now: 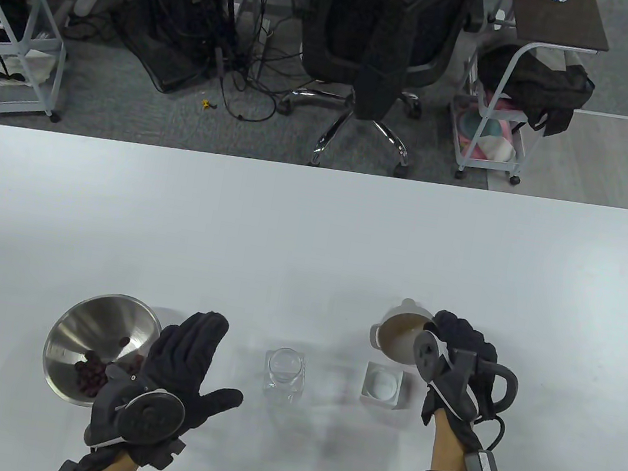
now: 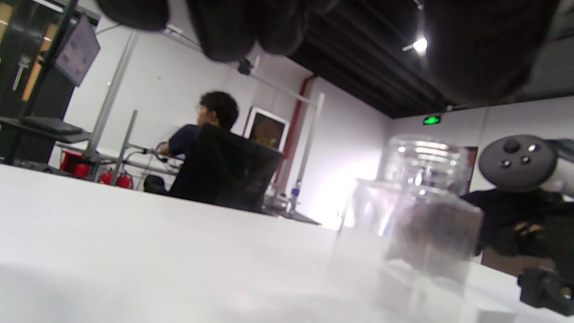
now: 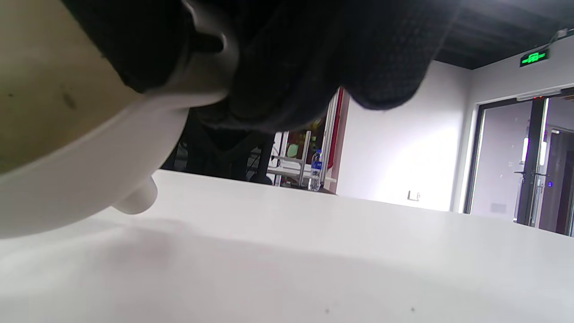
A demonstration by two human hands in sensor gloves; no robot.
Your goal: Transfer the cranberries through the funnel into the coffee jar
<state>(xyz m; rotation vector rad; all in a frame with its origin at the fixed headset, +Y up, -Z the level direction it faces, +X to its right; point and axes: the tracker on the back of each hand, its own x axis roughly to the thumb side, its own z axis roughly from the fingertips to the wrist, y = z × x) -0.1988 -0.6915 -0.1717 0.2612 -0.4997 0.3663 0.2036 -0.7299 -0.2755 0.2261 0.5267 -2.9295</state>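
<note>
Nearest the bottom edge of the table view, the left hand [image 1: 182, 372] hangs over the white table [image 1: 316, 224] with fingers spread wide and flat, gripping nothing. Just behind it on the left, the steel bowl [image 1: 94, 341] sits tilted toward the camera with the cranberries [image 1: 92, 376] heaped in its low side. Centre stage, the clear coffee jar [image 1: 284, 373] stands upright, mouth uncovered, with its white lid [image 1: 384, 385] lying just to the right. Over there the right hand [image 1: 459, 354] grips the rim of the white funnel [image 1: 402, 336], fingers curled round its edge, funnel lifted and tilted, still right of the jar and apart from it.

Switch to the right wrist view and you get what the overhead hides: the funnel [image 3: 67, 148] from below, its spout stub clear of the table, dark fingers [image 3: 314, 58] wrapped over the rim. The left wrist view brings the jar [image 2: 417, 224] up close and blurred.

Far back, a green exit sign [image 3: 533, 57] glows on the wall, its lettering too small to read; no labels on jar or bowl can be made out
</note>
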